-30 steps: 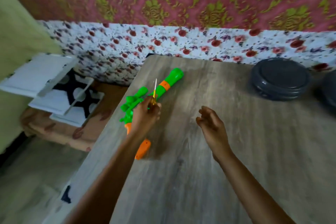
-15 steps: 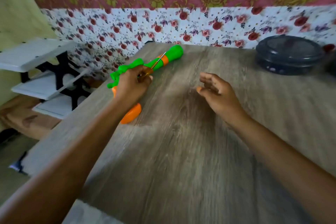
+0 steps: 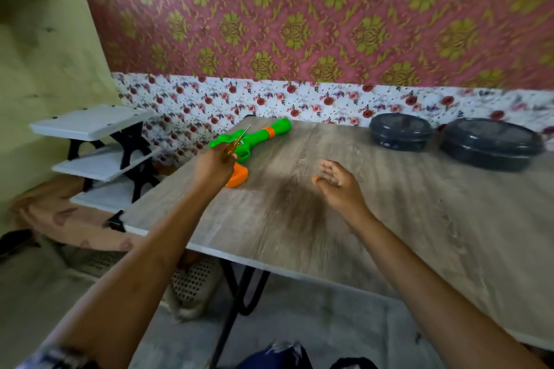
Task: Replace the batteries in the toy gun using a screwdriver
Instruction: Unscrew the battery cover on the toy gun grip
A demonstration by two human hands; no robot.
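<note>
One risk: the toy gun (image 3: 260,135) lies unheld at the table's (image 3: 389,234) far left corner and could slide off under the screwdriver (image 3: 239,139), gripped by the left hand (image 3: 214,166); the right hand (image 3: 337,181) hovers mid-table, fingers loosely spread.

Soft, even indoor light, moderately bright; no hard glare. Diffuse dark shadow patch on surface (image 3: 419,219) between left hand (image 3: 214,166) and right hand (image 3: 338,186). Motion blur across whole frame: wallpaper (image 3: 299,24) pattern smeared, dark lidded container (image 3: 491,144) soft-edged. Toy gun (image 3: 260,137) colours saturated, outlines fuzzy (screwdriver (image 3: 239,139) shaft reads only as thin bright line). Wide-angle bending at edges: green wall (image 3: 45,54) leans, near surface edge slants. Floor (image 3: 329,323) dimmer, murky beneath surface. Forearms blurred at bottom corners.
</note>
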